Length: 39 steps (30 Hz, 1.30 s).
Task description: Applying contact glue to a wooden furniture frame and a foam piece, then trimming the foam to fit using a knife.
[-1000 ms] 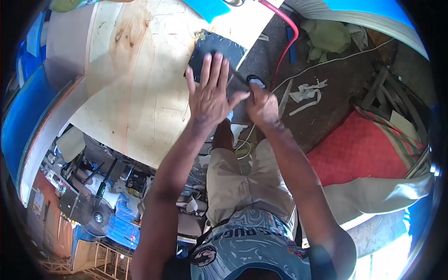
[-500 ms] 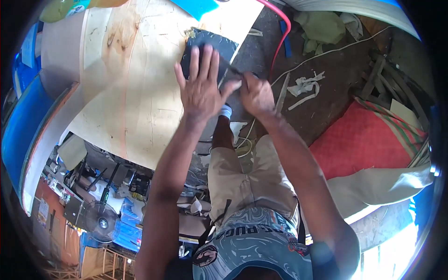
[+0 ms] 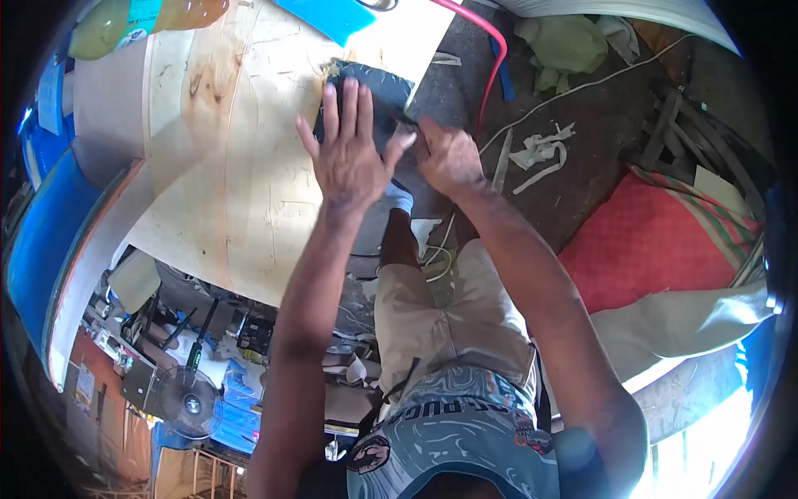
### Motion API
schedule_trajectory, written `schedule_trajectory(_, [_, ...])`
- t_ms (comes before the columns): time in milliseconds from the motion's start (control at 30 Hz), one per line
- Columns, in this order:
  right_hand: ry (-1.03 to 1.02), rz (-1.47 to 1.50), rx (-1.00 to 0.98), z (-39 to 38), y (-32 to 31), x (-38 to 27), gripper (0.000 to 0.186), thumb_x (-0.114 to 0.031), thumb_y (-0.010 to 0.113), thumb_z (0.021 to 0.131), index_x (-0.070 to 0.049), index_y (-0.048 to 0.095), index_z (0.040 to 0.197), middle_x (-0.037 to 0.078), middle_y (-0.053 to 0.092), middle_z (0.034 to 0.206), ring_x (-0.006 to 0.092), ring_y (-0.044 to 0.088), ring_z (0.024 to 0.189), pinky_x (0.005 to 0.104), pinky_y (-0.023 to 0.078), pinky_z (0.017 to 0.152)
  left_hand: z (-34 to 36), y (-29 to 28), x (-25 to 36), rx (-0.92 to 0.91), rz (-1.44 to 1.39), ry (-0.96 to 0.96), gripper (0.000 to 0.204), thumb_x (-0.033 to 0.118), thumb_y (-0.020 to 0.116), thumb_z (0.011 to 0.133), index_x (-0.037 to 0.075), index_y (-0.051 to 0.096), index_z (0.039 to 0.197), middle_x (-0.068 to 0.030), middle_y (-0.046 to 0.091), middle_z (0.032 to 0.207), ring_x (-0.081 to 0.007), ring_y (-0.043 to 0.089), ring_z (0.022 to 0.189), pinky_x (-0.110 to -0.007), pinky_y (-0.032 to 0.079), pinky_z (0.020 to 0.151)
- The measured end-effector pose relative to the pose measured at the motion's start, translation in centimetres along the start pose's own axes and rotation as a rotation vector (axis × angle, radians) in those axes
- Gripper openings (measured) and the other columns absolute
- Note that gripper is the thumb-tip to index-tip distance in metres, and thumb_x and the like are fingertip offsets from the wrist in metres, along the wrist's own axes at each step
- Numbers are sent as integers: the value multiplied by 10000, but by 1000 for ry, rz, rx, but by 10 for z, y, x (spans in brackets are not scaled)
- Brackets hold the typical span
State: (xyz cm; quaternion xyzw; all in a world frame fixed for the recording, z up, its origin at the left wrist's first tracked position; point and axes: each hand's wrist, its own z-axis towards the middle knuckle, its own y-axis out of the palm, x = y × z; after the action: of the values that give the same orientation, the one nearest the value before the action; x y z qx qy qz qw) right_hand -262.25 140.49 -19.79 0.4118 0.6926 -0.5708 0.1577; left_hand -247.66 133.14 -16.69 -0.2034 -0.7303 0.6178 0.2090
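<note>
My left hand [image 3: 349, 154] lies flat with spread fingers on a dark, frayed-edged square piece [image 3: 384, 83] at the edge of a pale plywood worktop [image 3: 241, 208]. My right hand [image 3: 450, 156] is just to its right, beyond the worktop's edge, with fingers curled round something dark and narrow that reaches toward the left thumb. I cannot make out what that is.
A bottle [image 3: 100, 37], blue sheet [image 3: 328, 17], red hose [image 3: 497, 54], curved blue-white panels [image 3: 50, 241], standing fan [image 3: 187, 403], red checked fabric [image 3: 640, 249], green cloth [image 3: 565, 50], white cord [image 3: 540, 106] and floor scraps [image 3: 540, 145] surround me.
Both hands have shifted left and slightly up in the picture, partly with a shift of the whole view. The left stays spread on the dark piece; the right stays curled.
</note>
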Motion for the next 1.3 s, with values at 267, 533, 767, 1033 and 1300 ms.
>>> schedule_trajectory(267, [-91, 291, -6, -71, 10, 5, 80, -108, 630, 873, -61, 565, 876, 242, 625, 726, 467, 635, 705, 542, 512, 582, -73, -1, 3, -170, -82, 57, 844, 693, 344, 949, 98, 311, 1547, -45, 245, 1633, -305, 131, 1523, -633, -65, 1153])
schedule_trajectory(533, [-57, 178, -103, -10, -1, 16, 122, -187, 609, 903, -67, 586, 897, 229, 656, 780, 451, 651, 757, 516, 526, 622, -4, -3, 4, -50, -79, 9, 763, 612, 464, 947, 80, 408, 1490, -40, 332, 1596, -315, 196, 1502, -656, -43, 1140])
schedule_trajectory(767, [-15, 169, -75, -38, 10, 24, 119, -87, 620, 866, -67, 615, 983, 245, 633, 731, 460, 646, 730, 543, 513, 612, -44, 4, 12, -154, -97, -32, 818, 657, 383, 953, 80, 339, 1530, -53, 259, 1628, -308, 157, 1517, -639, -47, 1150])
schedule_trajectory(1033, [-139, -158, -65, -15, -30, 10, 241, -169, 630, 870, -129, 628, 1108, 155, 666, 892, 373, 673, 809, 496, 552, 613, -20, -17, 9, 0, -147, -31, 690, 485, 526, 946, 52, 409, 1471, -83, 384, 1549, -313, 237, 1482, -594, 98, 1151])
schedule_trajectory(1300, [-330, -420, -56, -31, -45, 21, 678, -81, 655, 792, -325, 529, 1411, 91, 558, 1005, 247, 627, 880, 384, 594, 601, -63, -3, 5, -4, -232, 48, 722, 474, 548, 931, 13, 389, 1463, -142, 346, 1564, -348, 248, 1472, -547, 183, 1140])
